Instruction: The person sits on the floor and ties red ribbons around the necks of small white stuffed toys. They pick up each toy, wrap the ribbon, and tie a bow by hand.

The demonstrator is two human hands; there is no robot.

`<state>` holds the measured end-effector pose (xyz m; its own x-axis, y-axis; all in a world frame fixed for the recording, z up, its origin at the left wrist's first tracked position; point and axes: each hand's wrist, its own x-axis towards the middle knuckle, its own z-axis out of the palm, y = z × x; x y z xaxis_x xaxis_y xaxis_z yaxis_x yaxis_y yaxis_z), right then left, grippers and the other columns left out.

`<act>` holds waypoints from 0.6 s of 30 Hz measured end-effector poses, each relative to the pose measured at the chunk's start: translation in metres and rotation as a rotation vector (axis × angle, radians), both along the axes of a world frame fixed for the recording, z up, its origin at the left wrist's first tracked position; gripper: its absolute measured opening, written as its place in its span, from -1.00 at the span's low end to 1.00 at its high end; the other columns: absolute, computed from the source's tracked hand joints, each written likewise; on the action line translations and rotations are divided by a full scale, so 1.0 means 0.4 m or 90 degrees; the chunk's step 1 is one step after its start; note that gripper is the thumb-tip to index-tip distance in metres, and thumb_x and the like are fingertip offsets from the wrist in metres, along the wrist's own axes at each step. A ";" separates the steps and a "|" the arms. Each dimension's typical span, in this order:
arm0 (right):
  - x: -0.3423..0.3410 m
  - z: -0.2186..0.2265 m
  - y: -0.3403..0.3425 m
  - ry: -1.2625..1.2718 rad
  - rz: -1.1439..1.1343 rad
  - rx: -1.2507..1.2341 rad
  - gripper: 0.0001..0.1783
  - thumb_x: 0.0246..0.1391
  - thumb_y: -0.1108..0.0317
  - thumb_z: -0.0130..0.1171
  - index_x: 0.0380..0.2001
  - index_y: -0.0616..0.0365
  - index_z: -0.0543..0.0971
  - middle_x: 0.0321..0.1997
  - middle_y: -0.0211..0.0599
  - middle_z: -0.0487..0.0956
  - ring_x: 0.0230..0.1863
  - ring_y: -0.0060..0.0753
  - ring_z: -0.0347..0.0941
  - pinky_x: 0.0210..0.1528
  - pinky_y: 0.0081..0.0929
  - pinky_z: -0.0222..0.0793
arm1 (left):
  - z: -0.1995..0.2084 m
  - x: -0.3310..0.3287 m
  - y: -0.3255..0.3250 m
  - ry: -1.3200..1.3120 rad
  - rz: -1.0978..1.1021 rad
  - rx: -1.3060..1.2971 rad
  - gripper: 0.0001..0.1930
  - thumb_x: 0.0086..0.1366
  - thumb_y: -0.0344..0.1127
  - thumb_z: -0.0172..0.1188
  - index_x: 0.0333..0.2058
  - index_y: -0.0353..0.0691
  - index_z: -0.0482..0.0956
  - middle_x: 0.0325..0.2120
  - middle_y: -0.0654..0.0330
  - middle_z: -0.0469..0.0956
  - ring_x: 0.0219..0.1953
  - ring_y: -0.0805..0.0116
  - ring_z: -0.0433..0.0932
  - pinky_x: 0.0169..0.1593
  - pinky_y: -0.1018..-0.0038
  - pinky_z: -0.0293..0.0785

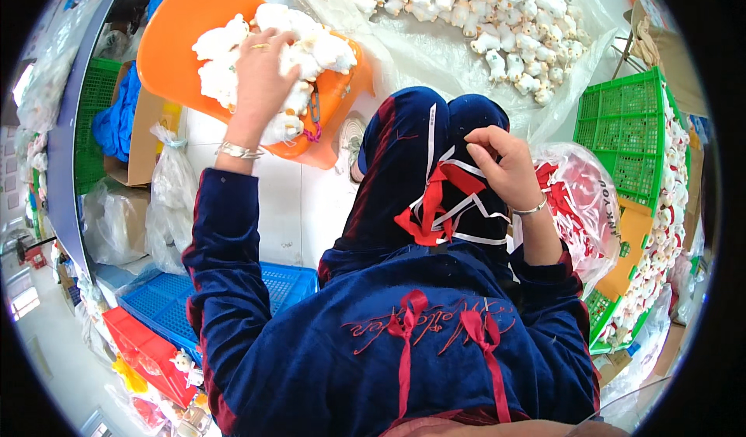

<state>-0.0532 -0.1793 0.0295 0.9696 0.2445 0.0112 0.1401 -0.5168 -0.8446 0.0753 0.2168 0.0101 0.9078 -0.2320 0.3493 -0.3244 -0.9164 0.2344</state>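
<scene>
My left hand (pixel 264 76) reaches onto an orange plastic chair (pixel 183 29), its fingers and thumb apart over a heap of small white plush toys (pixel 221 45). It touches the toys, but I see none lifted. Over my lap, my right hand (pixel 503 165) has its fingers curled and thumb drawn in close to the index finger. Whatever may be in that pinch is too small to make out. Just beside it, red fabric pieces with white ribbons (pixel 429 208) lie across my dark blue trousers.
More white plush toys (pixel 497 17) cover a clear plastic sheet at the far side. On the right, a clear bag (pixel 575 212) of red and white pieces stands by green crates (pixel 622 138). A blue crate (pixel 167 305) and a red box (pixel 144 351) are at my left.
</scene>
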 end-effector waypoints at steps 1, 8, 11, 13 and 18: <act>0.000 -0.003 0.004 0.001 0.003 -0.005 -0.84 0.20 0.46 0.27 -0.18 0.29 0.63 -0.39 -0.29 0.63 -0.46 -0.57 0.48 -0.38 -0.58 0.39 | -0.016 0.020 -0.028 -0.001 -0.020 0.071 -0.41 0.06 -0.32 0.44 0.13 -0.09 0.56 0.19 0.01 0.48 0.29 -0.04 0.34 0.38 0.12 0.23; -0.011 0.020 0.022 -0.001 -0.015 0.009 -0.87 0.20 0.48 0.25 -0.21 0.30 0.64 -0.37 -0.28 0.62 -0.41 -0.54 0.50 -0.33 -0.56 0.41 | -0.216 0.188 -0.111 0.077 -0.064 0.341 -0.39 0.13 -0.26 0.35 0.21 -0.04 0.48 0.29 0.02 0.40 0.38 -0.05 0.26 0.23 -0.15 0.26; -0.019 0.026 0.015 -0.028 -0.031 0.026 -0.91 0.21 0.50 0.22 -0.25 0.30 0.62 -0.38 -0.23 0.60 -0.39 -0.44 0.52 -0.30 -0.51 0.43 | -0.234 0.211 -0.120 0.102 -0.079 0.356 -0.40 0.10 -0.16 0.40 0.15 -0.05 0.49 0.27 0.06 0.41 0.39 -0.02 0.26 0.21 -0.20 0.27; -0.026 0.017 -0.005 -0.079 -0.042 0.015 -0.92 0.20 0.51 0.22 -0.27 0.30 0.62 -0.39 -0.21 0.60 -0.41 -0.42 0.52 -0.31 -0.50 0.43 | -0.190 0.196 -0.161 0.114 -0.057 0.280 -0.37 0.03 -0.16 0.44 0.13 -0.03 0.49 0.24 0.09 0.43 0.38 0.00 0.27 0.21 -0.19 0.27; -0.011 -0.001 -0.009 0.004 -0.074 0.078 -0.87 0.18 0.48 0.26 -0.21 0.26 0.62 -0.38 -0.36 0.60 -0.39 -0.58 0.49 -0.30 -0.57 0.42 | -0.013 0.161 -0.134 0.053 -0.018 0.063 -0.39 -0.03 -0.29 0.41 0.09 -0.08 0.51 0.11 0.14 0.52 0.33 -0.02 0.30 0.31 -0.05 0.17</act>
